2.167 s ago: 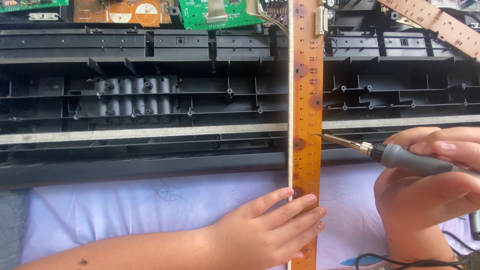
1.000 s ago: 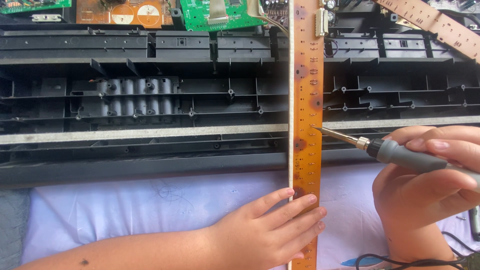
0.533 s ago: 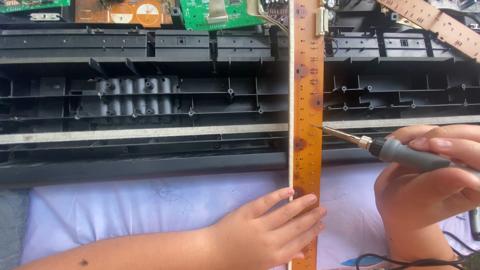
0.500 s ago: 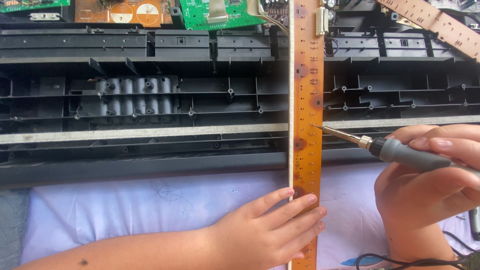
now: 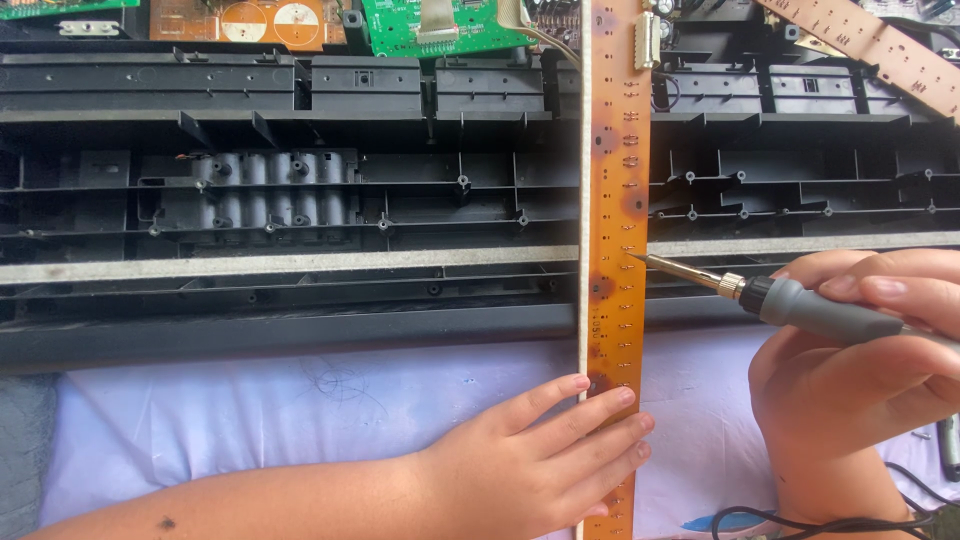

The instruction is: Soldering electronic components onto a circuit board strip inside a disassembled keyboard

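Orange circuit strip (image 5: 614,200) ends cut off both edges.

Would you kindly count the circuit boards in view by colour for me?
Orange-brown boards: 3, the long strip under the left hand, one at top left, one at top right.
Green boards: 2, at top centre and the top left corner.
Total: 5

I count two hands, left (image 5: 535,465) and right (image 5: 850,380), one soldering iron (image 5: 790,300), two long orange circuit strips (image 5: 612,250) (image 5: 860,45), one green board (image 5: 440,25) and one black plastic chassis (image 5: 300,200).
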